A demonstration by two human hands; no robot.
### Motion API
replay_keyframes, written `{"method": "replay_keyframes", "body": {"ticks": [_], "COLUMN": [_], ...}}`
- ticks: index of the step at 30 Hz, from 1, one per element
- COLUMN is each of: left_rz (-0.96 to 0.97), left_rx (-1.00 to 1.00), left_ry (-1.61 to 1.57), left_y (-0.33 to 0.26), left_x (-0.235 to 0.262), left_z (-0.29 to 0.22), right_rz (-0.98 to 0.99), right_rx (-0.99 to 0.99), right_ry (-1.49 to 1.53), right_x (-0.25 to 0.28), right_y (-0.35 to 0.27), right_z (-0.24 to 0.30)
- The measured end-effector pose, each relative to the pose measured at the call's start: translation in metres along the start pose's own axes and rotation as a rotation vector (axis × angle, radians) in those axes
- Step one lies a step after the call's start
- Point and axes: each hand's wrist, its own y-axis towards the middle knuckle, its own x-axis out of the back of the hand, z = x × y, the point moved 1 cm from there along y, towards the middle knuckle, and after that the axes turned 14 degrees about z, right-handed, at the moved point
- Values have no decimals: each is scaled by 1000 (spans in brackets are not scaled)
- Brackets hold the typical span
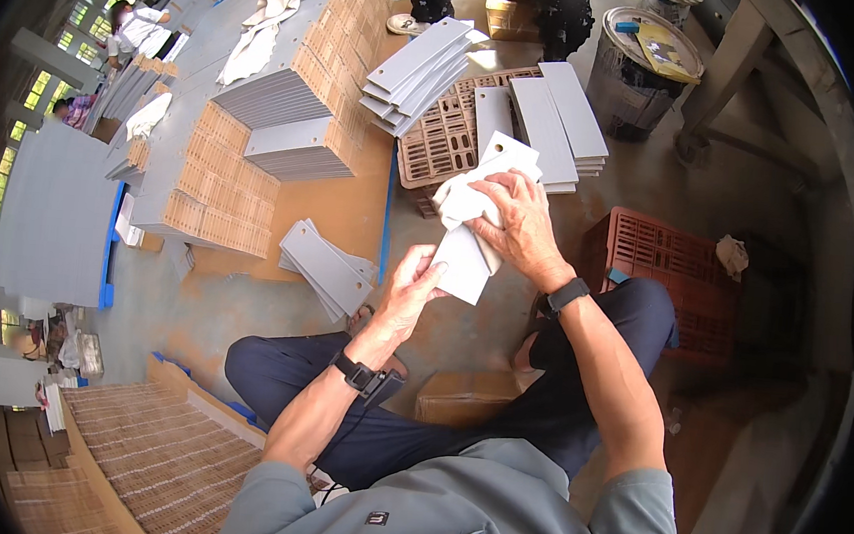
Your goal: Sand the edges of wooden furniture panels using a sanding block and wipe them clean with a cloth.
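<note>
A flat, pale grey board (464, 271) with a small hole near its far end is held up in front of me. Its near end is pinched between the thumb and fingers of my left hand (411, 291). My right hand (523, 224) presses a bunched white cloth (464, 204) around the board's middle, its fingers curled over the cloth. The cloth hides the board's centre. Beyond my hands, similar grey boards (552, 111) lie piled on an upturned brown plastic crate (435, 145), with another fanned stack (420, 71) at its left.
Tall stacks of boards (234, 167) stand at the left, a white cloth (256, 38) on top. Several loose boards (325, 267) lie on the floor nearby. A lidded bucket (642, 78) and a red-brown crate (667, 276) are on the right. Other people are farther off.
</note>
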Motion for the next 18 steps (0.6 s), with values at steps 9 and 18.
{"method": "replay_keyframes", "body": {"ticks": [9,18], "left_rz": [-146,-144], "left_rx": [-20,-179], "left_ry": [117,6], "left_y": [-116,-98], "left_x": [14,13], "left_z": [5,-12], "right_rz": [-282,-128], "right_rx": [-623,-438], "right_ry": [645,1622], "right_x": [17,-4], "right_y": [10,-3], "right_z": [-69,-1]}}
